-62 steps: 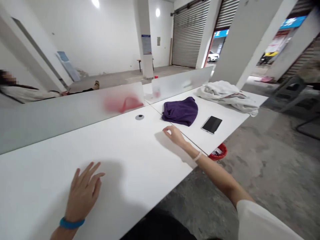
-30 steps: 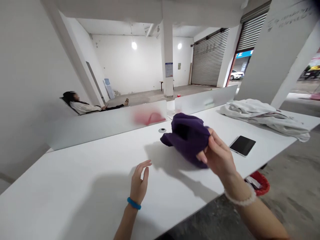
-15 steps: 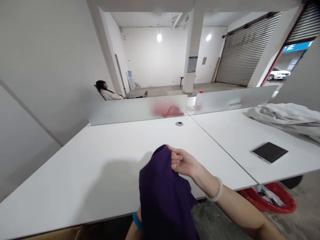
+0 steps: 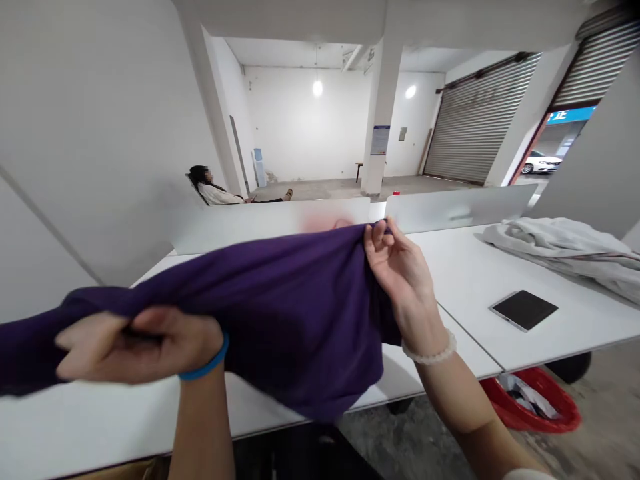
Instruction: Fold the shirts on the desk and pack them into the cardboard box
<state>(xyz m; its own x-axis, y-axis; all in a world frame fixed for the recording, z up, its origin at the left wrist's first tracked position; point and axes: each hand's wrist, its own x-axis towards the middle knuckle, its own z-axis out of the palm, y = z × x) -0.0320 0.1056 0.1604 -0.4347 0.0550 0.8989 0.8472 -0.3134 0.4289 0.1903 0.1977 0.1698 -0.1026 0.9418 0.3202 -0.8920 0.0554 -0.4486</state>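
A purple cloth (image 4: 295, 300), perhaps a garment, is stretched between my two hands above the white table (image 4: 130, 413). My right hand (image 4: 397, 260) pinches its upper corner between thumb and fingers, near the frosted partition. Lower on the left, my left hand (image 4: 140, 343) is closed on the cloth, its fingers somewhat blurred by motion. Part of the fabric trails past that hand and out of the left edge of view. The middle hangs in loose folds down to the table's front edge.
To the right lie a black-screened tablet (image 4: 524, 310) and a crumpled white cloth (image 4: 565, 250). A red-lined bin (image 4: 565, 413) stands below the table edge. Frosted partitions (image 4: 460, 208) line the far side; beyond them a person (image 4: 215, 190) sits reclined.
The purple cloth was bunched and hanging; now it is spread sideways. My left hand has come out from behind it and moved left, while my right hand has risen slightly to the right.
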